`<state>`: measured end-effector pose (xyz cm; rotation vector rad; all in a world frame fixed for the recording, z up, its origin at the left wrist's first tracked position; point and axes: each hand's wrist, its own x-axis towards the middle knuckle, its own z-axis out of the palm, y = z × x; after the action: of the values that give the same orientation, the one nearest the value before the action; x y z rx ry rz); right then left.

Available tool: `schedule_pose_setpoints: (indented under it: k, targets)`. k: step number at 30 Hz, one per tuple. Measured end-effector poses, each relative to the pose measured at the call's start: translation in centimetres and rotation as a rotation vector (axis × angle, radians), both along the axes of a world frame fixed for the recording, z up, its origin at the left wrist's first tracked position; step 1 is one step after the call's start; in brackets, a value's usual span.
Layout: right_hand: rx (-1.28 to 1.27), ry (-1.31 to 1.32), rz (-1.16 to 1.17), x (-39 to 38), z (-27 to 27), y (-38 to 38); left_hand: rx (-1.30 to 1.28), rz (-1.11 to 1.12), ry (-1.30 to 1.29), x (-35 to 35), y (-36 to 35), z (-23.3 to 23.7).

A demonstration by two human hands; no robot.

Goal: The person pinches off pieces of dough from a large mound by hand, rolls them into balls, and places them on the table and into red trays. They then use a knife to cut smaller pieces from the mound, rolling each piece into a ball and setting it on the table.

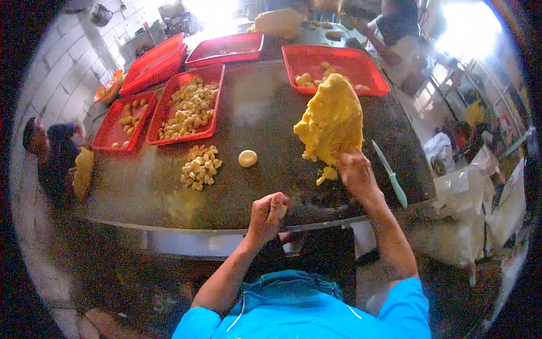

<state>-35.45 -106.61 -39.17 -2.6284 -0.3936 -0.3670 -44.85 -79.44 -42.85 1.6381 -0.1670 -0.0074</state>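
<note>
A large lump of yellow dough (333, 116) lies on the dark table, a torn bit at its near end. My right hand (357, 174) is at that near end, fingers curled into the dough and fingertips partly hidden. Close to the table's front edge, my left hand (269, 216) is closed round a small piece of pale dough (283, 211), mostly covered by the fingers. A smooth round dough ball (247, 159) rests beyond my left hand. Left of it sits a heap of small pale pieces (201, 167). To the right lies a knife (390, 175) with a light green handle.
Red trays with pale pieces stand at left, one large (219, 107) and one small (100, 141). Another red tray (384, 85) holds round balls behind the yellow dough. More red trays (226, 50) are at the back. People stand at left (59, 164) and far right (398, 42).
</note>
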Motion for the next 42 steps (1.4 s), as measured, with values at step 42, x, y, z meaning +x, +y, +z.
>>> schedule_pose_setpoints:
  k: [42]
  targets:
    - [0.289,0.03,0.127,-5.9,-1.9,0.2,0.428,-0.174,-0.305,-0.7,4.2,1.4]
